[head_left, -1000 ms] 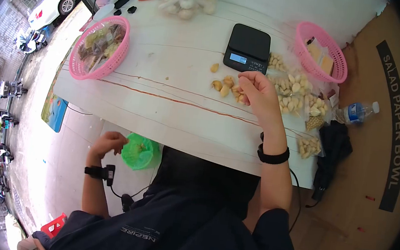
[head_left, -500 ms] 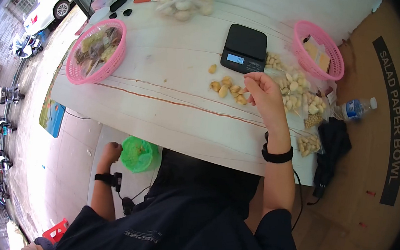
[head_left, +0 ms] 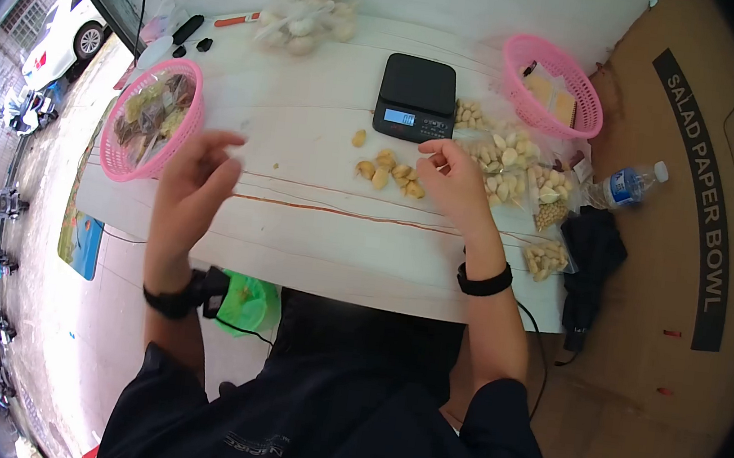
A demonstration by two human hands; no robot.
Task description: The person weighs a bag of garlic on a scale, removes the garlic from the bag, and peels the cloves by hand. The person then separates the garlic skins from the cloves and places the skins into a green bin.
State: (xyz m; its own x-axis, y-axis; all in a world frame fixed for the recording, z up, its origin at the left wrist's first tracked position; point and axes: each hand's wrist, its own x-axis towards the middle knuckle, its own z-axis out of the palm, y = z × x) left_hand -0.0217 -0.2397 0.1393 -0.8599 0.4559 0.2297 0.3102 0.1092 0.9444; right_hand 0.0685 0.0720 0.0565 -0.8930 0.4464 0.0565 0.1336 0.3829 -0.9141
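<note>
Raised over the table's left part, my left hand (head_left: 194, 196) is open, thumb and fingers apart, beside a pink basket (head_left: 194, 132) of bagged items. My right hand (head_left: 455, 185) is loosely closed, its fingers curled toward the thumb. Anything inside it is hidden. Beside its thumb lies a small group of yellowish pieces that look like garlic cloves (head_left: 380, 179), with a single clove (head_left: 359, 138) apart from them. Behind that hand stands a black digital scale (head_left: 419, 86) with a lit display and nothing on its top.
Clear bags of pale cloves or nuts (head_left: 506, 159) lie right of my right hand. Farther right are a pink basket (head_left: 595, 119), a water bottle (head_left: 630, 187) and a dark umbrella (head_left: 595, 255). A bag of whitish bulbs (head_left: 304, 23) sits at the back. Below the table edge is a green-lined bin (head_left: 253, 311).
My left hand has risen from beside the green-lined bin to above the table and opened. My right hand stays by the cloves, curled. The whole view has shifted slightly.
</note>
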